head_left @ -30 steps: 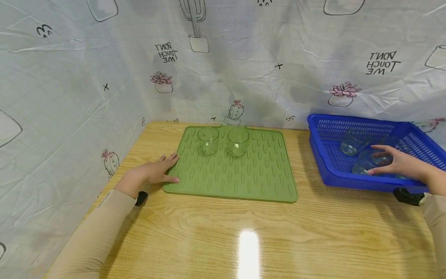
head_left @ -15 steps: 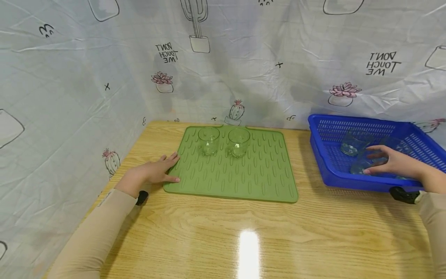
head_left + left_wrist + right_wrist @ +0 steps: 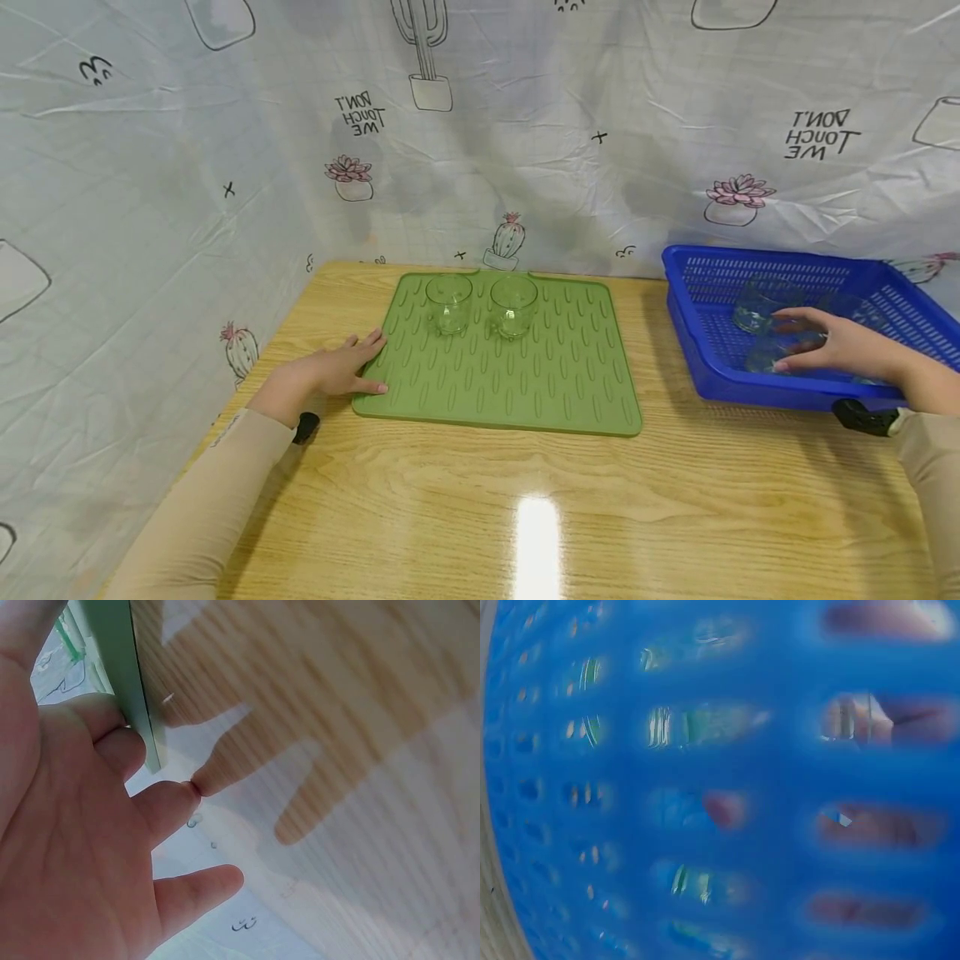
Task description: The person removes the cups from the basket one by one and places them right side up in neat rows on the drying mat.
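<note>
In the head view my left hand (image 3: 333,371) rests at the left edge of a green ribbed mat (image 3: 555,392), fingers spread and thumb on its surface. The left wrist view shows that hand's palm (image 3: 82,825) beside the mat's edge (image 3: 124,667). Two clear glass cups, a left one (image 3: 450,308) and a right one (image 3: 513,310), stand near the mat's back edge. My right hand (image 3: 843,346) reaches into a blue plastic basket (image 3: 697,358), thumb and fingers curled round a clear glass cup (image 3: 761,357), partly hidden. Basket slats (image 3: 780,772) mostly block the right wrist view.
More clear glass cups lie in the basket, one (image 3: 753,304) behind the held cup and another (image 3: 862,312) behind my right hand. The wooden table (image 3: 450,500) extends in front of the mat. A patterned cloth (image 3: 562,167) hangs behind and to the left.
My right hand has moved slightly left inside the basket, and the glass cup in its fingers has shifted left with it. The left hand stays on the mat's edge.
</note>
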`<state>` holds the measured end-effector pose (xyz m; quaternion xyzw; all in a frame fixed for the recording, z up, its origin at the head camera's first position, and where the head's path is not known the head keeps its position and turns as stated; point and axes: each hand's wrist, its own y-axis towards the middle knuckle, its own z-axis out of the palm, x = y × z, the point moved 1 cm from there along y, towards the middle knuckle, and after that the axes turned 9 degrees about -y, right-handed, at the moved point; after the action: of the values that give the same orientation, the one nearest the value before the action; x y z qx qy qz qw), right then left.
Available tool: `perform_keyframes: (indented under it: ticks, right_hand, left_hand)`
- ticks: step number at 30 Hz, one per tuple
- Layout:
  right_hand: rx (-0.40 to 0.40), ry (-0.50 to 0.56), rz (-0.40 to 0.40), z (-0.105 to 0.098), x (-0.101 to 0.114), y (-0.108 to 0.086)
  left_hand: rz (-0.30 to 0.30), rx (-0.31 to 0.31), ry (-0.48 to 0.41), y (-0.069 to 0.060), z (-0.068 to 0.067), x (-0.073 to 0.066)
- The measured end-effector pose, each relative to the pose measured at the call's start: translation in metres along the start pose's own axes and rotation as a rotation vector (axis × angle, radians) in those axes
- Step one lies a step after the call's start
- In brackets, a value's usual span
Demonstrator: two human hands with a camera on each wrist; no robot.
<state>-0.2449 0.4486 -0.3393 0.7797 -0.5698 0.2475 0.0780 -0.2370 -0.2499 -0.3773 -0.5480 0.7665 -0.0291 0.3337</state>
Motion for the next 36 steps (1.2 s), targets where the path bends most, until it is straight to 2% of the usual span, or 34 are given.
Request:
perform_keyframes:
  ticks: [7, 14, 20, 28, 36]
  right_hand:
    - [-0.064, 0.007, -0.041, -0.002, 0.012, 0.000]
    - [-0.033, -0.005, -0.029, -0.005, 0.032, 0.000]
    - [-0.058, -0.012, -0.057, -0.007, 0.042, 0.000]
    - [-0.156, 0.106, -0.136, -0.009, 0.050, 0.001]
    - [-0.188, 0.162, -0.145, -0.011, 0.063, 0.002]
  left_hand:
    - [0.000, 0.003, 0.006, 0.000, 0.001, 0.000]
    - [-0.005, 0.004, -0.003, -0.002, 0.000, -0.002]
    - [0.000, 0.006, -0.007, -0.004, -0.001, -0.003]
    - [-0.004, 0.000, 0.000, -0.003, -0.001, -0.003]
    - [-0.002, 0.000, -0.002, -0.003, -0.001, -0.004]
